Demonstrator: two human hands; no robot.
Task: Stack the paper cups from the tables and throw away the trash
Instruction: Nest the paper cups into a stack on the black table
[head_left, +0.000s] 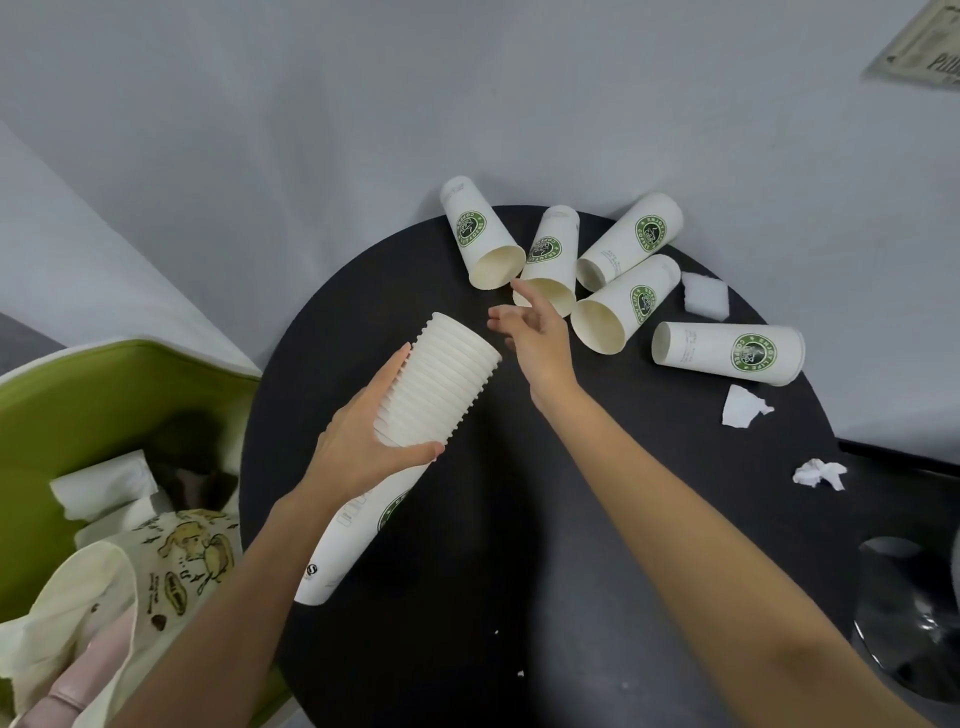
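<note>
A round black table (519, 545) is carrying everything here. Over its near-left part the left hand (363, 441) is gripping a long stack of white paper cups (441, 384), fingers and thumb curled round the ribbed band of nested rims. The stack is tilting, its open mouth pointing toward the table's middle and its base hanging at the table's near-left edge. The right hand (535, 338) is reaching across the table's middle with fingers spread and straight, holding nothing. Its fingertips are hovering just beside the mouths of two loose cups, and whether they are touching cannot be told.

Five loose white paper cups with round green logos are lying on their sides toward the table's far side. The leftmost cup (480, 234) is overhanging the far edge with its base, and the second cup (550, 257) is lying just beside it. The third cup (631, 241) and the fourth cup (623, 304) are resting side by side, while the fifth cup (727, 353) is lying apart near the table's right edge.

A white fluffy square pad (705, 295), a torn white paper scrap (745, 407) and a crumpled white tissue (820, 473) are sitting along the table's right side.

Off the table's left edge a lime-green curved-walled container (78, 415) is holding a cream printed tote bag (171, 571) and a folded white napkin (104, 483).
</note>
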